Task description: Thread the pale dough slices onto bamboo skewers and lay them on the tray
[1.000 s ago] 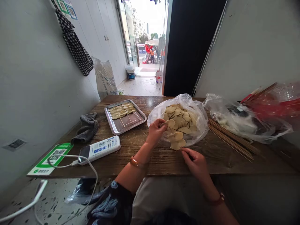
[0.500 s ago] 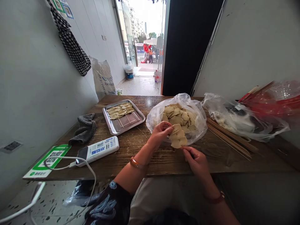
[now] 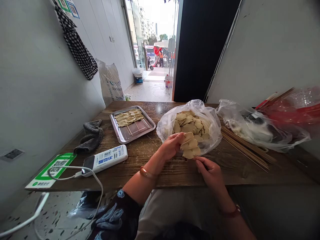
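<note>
My left hand grips the upper end of a short row of overlapping potato slices, thin and pale yellow. Below them my right hand is closed in a pinch on the end of a bamboo skewer, mostly hidden by fingers and slices. Just behind both hands, a clear plastic bag lies open with a heap of loose potato slices inside. To the left, a metal tray carries skewered slices laid side by side, their bare stick ends pointing towards me.
Bundled bamboo skewers lie right of the bag, beside another plastic bag. A dark cloth, a white power bank with a cable, and a green QR card occupy the wooden table's left side.
My left fingers have shifted slightly on the top slice. The slices and my right hand stay almost in place. Outside the doorway, a wheeled vehicle has come into view.
</note>
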